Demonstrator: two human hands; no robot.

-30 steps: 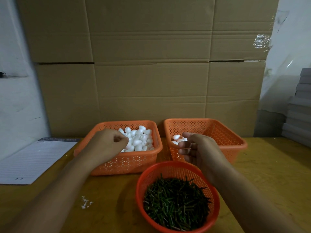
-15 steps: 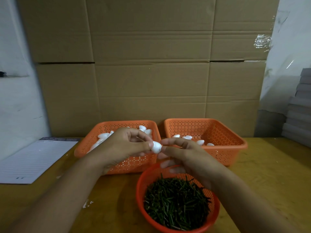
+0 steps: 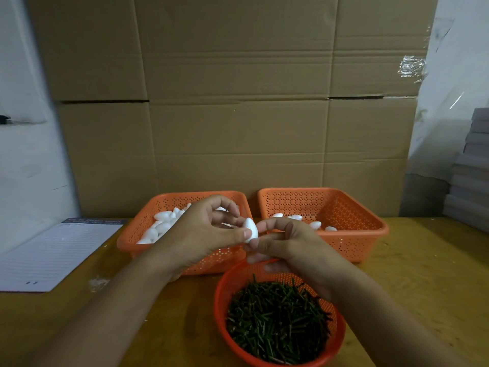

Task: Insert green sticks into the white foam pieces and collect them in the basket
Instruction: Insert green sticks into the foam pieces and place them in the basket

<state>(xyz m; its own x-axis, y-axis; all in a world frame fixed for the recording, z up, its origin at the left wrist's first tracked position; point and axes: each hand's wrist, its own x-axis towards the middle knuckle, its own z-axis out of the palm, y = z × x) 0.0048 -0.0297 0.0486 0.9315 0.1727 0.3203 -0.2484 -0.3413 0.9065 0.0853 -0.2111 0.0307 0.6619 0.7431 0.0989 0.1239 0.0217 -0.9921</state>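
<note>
My left hand (image 3: 209,231) pinches a white egg-shaped foam piece (image 3: 250,229) between thumb and fingers, above the gap between the baskets. My right hand (image 3: 285,243) meets it from the right, its fingertips curled against the foam; any stick between those fingers is hidden. A round orange basket (image 3: 221,300) full of short green sticks (image 3: 275,319) sits just below both hands. The left square orange basket (image 3: 137,242) holds several loose foam pieces (image 3: 162,221). The right square orange basket (image 3: 370,234) holds a few foam pieces (image 3: 315,225).
A lined paper pad (image 3: 55,252) lies on the wooden table (image 3: 428,274) at the left. Large cardboard boxes (image 3: 238,115) form a wall behind the baskets. A stack of grey sheets (image 3: 473,176) stands at the right edge. White foam crumbs (image 3: 99,282) dot the table.
My left hand lifted a foam piece out of the left basket and brought it to the middle. My right hand came back from the right basket and closed in on that piece.
</note>
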